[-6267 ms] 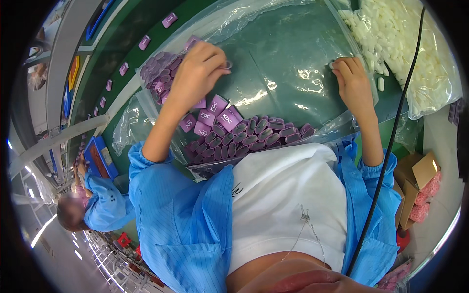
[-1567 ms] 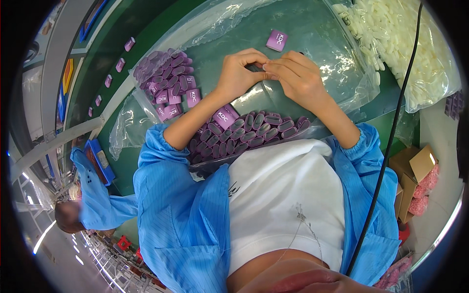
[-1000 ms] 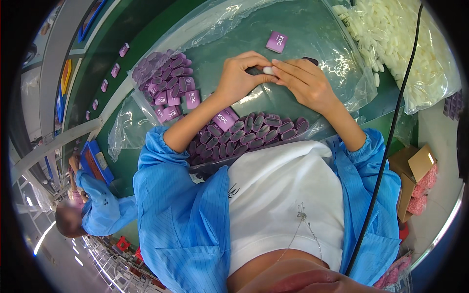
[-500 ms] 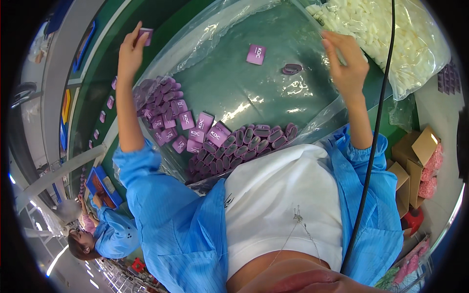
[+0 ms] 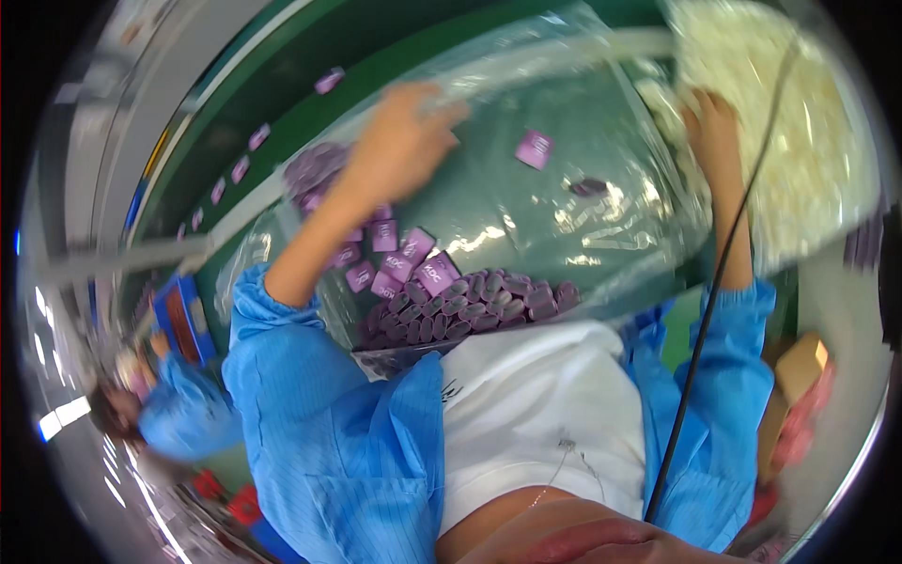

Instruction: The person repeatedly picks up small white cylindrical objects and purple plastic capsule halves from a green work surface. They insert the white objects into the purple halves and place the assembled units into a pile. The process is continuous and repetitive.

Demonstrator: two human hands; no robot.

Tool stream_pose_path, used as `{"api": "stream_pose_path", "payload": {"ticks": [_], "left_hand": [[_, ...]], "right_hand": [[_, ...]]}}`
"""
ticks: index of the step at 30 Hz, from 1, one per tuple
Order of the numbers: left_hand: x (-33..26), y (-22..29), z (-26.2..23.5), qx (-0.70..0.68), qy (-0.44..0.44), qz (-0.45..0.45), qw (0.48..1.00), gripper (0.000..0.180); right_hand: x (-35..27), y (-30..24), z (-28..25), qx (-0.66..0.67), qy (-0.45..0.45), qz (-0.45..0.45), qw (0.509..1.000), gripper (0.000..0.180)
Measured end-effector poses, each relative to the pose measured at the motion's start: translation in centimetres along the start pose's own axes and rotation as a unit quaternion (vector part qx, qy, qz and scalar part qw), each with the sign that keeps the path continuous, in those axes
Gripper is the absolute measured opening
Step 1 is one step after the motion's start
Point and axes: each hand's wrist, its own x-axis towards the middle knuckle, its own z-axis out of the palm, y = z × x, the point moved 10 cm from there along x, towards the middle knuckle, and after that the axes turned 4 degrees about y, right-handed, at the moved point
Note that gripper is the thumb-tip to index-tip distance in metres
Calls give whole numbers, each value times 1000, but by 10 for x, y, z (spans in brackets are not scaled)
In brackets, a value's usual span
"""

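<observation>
Head | left hand (image 5: 399, 141) over glossy purple caps (image 5: 451, 305) | right hand (image 5: 714, 127) in white pieces (image 5: 799, 141)

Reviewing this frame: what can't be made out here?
Head view only:
- Left hand: motion blur hides whether it holds anything.
- Right hand: fingertips buried in the white parts; grip unreadable.
- Small dark piece: too small and blurred to identify.
- Purple pieces: near ones hidden by the person's chest.

Clear plastic bag (image 5: 601, 235) centre, white-parts bag (image 5: 799, 141) right, brown carton (image 5: 799, 371) lower right.
</observation>
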Motion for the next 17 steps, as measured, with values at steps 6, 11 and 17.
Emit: {"api": "stream_pose_path", "payload": {"ticks": [6, 11, 17], "left_hand": [[-152, 1, -73, -45, 41, -315, 947, 53], [-291, 77, -74, 24, 134, -518, 845, 83], [-308, 99, -27, 72, 23, -610, 789, 84]], "right_hand": [[-26, 94, -55, -86, 94, 126, 984, 37], [-12, 150, -46, -337, 58, 200, 918, 51], [10, 215, -1, -49, 104, 235, 965, 89]]}}
